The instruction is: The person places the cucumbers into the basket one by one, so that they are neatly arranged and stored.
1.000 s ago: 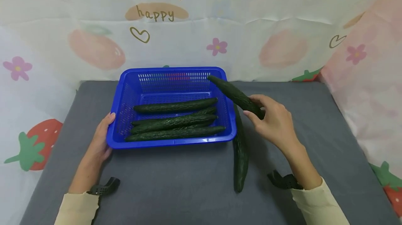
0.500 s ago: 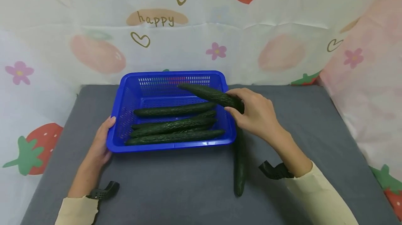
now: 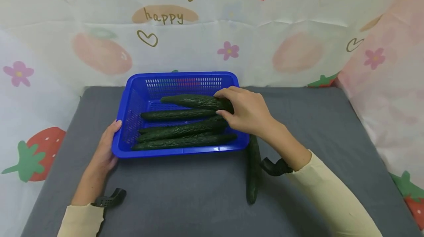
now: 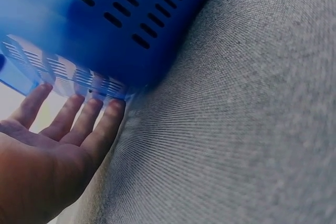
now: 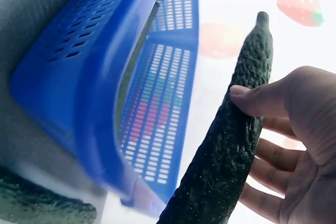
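Note:
My right hand point(image 3: 246, 110) holds a dark green cucumber point(image 3: 195, 101) by its right end, above the back of a blue plastic basket point(image 3: 180, 151). Thumb and fingers pinch the cucumber point(image 5: 226, 145) from opposite sides in the right wrist view. Several more cucumbers point(image 3: 185, 142) lie lengthwise in the basket. At the basket's left side, my left hand point(image 3: 107, 145) grips the rim with its thumb; in the left wrist view the fingertips point(image 4: 113, 109) touch the slotted outer wall. Another cucumber point(image 3: 253, 172) lies on the table, just right of the basket.
A grey cloth point(image 3: 185, 196) covers the table. Behind it and along both sides hangs a pale printed curtain point(image 3: 251, 34) with fruit, flowers and hearts. Each wrist wears a black strap mount point(image 3: 110, 197).
My right hand has moved left with the cucumber, from beyond the basket's right edge to above its inside. The cucumber has turned nearly level. My left hand stays at the rim.

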The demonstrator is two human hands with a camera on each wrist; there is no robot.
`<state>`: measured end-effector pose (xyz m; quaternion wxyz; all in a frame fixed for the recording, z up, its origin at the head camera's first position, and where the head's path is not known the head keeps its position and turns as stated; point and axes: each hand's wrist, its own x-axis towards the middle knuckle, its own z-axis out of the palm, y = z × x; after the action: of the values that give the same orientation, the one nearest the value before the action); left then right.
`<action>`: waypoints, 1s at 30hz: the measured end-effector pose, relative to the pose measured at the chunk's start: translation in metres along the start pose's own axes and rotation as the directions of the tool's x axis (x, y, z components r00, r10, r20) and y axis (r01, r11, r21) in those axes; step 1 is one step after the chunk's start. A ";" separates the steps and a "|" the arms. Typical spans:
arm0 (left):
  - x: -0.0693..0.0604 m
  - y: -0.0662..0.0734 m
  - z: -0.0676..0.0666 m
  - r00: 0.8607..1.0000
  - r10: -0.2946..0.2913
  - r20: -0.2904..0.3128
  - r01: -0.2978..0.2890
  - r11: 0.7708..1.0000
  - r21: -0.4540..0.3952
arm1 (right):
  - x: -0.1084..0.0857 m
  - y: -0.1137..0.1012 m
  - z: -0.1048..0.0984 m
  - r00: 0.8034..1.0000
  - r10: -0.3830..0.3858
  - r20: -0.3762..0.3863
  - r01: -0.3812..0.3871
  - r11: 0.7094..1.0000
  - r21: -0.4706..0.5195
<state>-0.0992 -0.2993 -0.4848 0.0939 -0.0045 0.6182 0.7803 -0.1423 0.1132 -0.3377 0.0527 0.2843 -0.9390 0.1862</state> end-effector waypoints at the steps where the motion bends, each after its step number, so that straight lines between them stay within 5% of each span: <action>1: 0.000 0.000 0.000 1.000 0.005 0.003 -0.005 1.000 -0.006 | 0.002 -0.002 0.001 1.000 -0.007 0.001 0.007 1.000 0.000; 12: 0.004 -0.003 0.009 1.000 0.018 -0.003 -0.018 1.000 -0.017 | 0.023 -0.011 0.010 0.997 -0.045 0.056 0.046 0.998 -0.029; 30: 0.003 0.000 0.003 0.999 0.024 -0.037 -0.024 1.000 -0.013 | 0.042 -0.027 0.022 0.992 -0.058 0.114 0.067 0.995 -0.072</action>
<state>-0.1015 -0.2960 -0.4846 0.0731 -0.0121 0.6146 0.7853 -0.1625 0.0622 -0.3408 0.0166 0.3215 -0.9374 0.1326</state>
